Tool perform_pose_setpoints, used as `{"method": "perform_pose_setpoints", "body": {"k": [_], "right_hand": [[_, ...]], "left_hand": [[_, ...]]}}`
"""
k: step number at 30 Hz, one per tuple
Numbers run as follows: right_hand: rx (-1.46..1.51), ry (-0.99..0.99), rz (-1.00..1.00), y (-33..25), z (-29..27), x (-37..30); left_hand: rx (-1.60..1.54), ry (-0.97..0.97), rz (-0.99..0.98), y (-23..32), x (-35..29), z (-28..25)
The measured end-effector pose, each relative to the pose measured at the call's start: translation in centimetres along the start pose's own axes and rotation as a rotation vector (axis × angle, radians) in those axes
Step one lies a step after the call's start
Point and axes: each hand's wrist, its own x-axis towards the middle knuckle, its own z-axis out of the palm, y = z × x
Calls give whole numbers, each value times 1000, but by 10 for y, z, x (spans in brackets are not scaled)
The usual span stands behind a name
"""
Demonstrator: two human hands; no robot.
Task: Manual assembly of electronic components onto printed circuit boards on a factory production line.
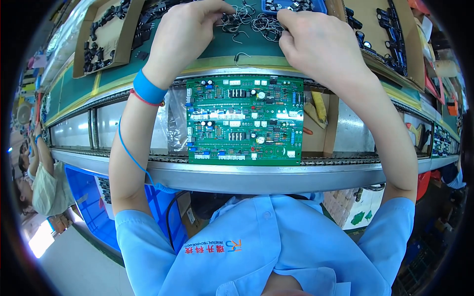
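A pile of small parts with thin bent wire leads (266,27) lies on the green bench mat between my hands. My left hand (187,34), with a blue wrist strap (149,89), bends its thumb and index finger at the left part of the pile. My right hand (321,44) curls at the pile's right side, by a blue tray (323,7) of small black and silver parts. Whatever either hand's fingertips pinch is hidden or too small to name. Nearer me, a green circuit board (222,130) filled with components rests across the conveyor rails, touched by neither hand.
One loose bent wire part (242,56) lies near the bench edge. Cardboard boxes of black components stand at the left (121,47) and right (417,49). A metal rail (237,180) runs along my front. A blue bin (81,192) is below left. Other people work at far left.
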Motion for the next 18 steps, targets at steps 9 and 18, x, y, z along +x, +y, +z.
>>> {"method": "perform_pose_setpoints", "body": {"k": [9, 18], "right_hand": [[1149, -402, 455, 4, -51, -60], [1166, -331, 533, -19, -59, -107]], "left_hand": [[532, 147, 401, 9, -5, 0], [627, 53, -33, 18, -2, 7]]}}
